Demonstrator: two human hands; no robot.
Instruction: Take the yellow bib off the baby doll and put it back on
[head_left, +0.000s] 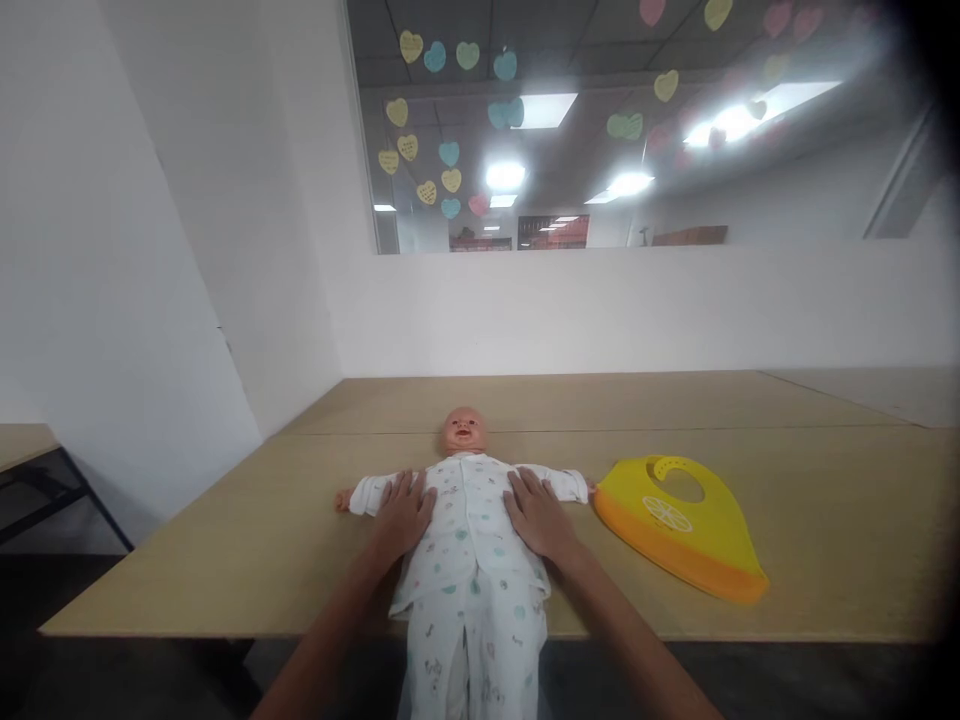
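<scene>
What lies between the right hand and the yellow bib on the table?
In the head view, only the doll's outstretched sleeve and small hand lie between the right hand and the yellow bib; beyond that, bare table.

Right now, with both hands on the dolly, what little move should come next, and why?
Probably the right hand should lift off the doll and reach sideways for the yellow bib. Both hands, the left hand too, lie flat on the doll's chest, and the bib lies on the table just beyond the doll's arm, untouched.
</scene>
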